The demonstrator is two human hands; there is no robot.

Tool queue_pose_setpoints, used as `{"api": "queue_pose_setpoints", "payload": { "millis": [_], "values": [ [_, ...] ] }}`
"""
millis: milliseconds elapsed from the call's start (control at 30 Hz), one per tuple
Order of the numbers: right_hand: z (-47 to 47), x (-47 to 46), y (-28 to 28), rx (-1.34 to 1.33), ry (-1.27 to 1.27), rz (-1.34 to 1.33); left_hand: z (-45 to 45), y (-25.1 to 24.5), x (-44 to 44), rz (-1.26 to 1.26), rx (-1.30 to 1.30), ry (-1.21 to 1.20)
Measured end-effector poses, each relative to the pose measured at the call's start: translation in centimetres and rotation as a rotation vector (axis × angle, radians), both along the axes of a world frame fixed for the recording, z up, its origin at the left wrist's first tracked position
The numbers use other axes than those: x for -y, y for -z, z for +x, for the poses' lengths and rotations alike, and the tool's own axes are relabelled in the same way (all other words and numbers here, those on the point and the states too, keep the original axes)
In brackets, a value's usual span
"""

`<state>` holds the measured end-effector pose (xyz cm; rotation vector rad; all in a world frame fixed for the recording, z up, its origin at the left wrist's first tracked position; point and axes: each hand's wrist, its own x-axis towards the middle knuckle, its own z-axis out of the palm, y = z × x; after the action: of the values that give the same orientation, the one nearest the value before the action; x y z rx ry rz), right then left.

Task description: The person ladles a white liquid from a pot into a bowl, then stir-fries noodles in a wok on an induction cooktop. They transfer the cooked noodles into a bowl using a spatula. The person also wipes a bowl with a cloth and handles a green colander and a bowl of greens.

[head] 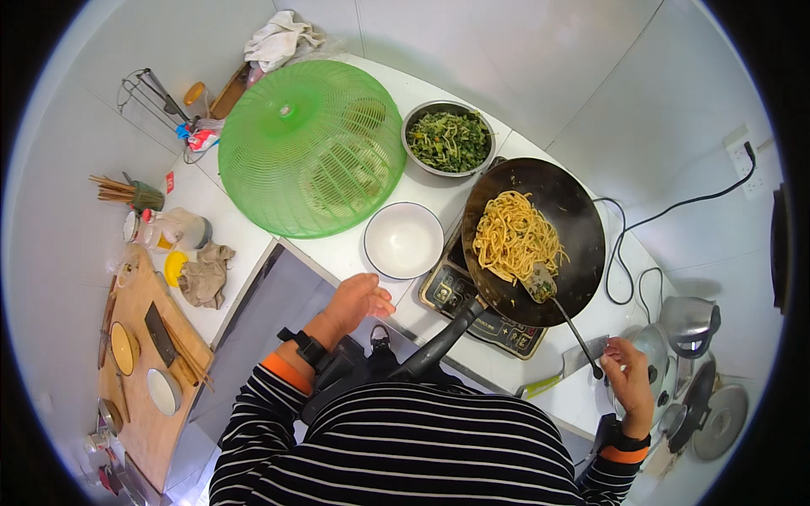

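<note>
My left hand is empty, its fingers loosely apart beside the counter edge, just below a white bowl with a dark rim. My right hand is half curled with nothing in it, close to the handle end of a metal spatula. The spatula's blade rests on cooked noodles in a dark wok. Beneath the wok is an induction cooker, and the wok's black handle points towards my body. A metal bowl of chopped greens stands behind the white bowl.
A green mesh food cover covers dishes at the back left. Left, a cutting board bears a cleaver, bowls and chopsticks. A green-handled knife lies at the right, near a kettle and pot lids. A black cord runs to the wall.
</note>
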<state>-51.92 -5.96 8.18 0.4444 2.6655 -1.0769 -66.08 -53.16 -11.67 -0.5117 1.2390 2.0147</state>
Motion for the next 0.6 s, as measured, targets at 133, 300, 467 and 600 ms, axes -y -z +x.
{"api": "queue_pose_setpoints", "payload": {
  "millis": [133, 300, 467, 600],
  "values": [
    [0.0, 2.6, 1.0, 0.085, 0.034, -0.021, -2.1, 1.2, -0.9, -0.099, -0.040, -0.017],
    [-1.4, 3.6, 2.0, 0.274, 0.147, -0.067, -3.2, 1.8, -1.8, -0.203, -0.025, 0.013],
    [-3.0, 4.1, 2.1, 0.090, -0.023, 0.158, -4.2, 0.8, -2.2, -0.168, -0.009, 0.089],
    [-3.9, 3.4, -0.4, 0.063, -0.058, 0.271, -3.5, -2.6, -1.2, -0.034, 0.121, 0.369]
  ]
}}
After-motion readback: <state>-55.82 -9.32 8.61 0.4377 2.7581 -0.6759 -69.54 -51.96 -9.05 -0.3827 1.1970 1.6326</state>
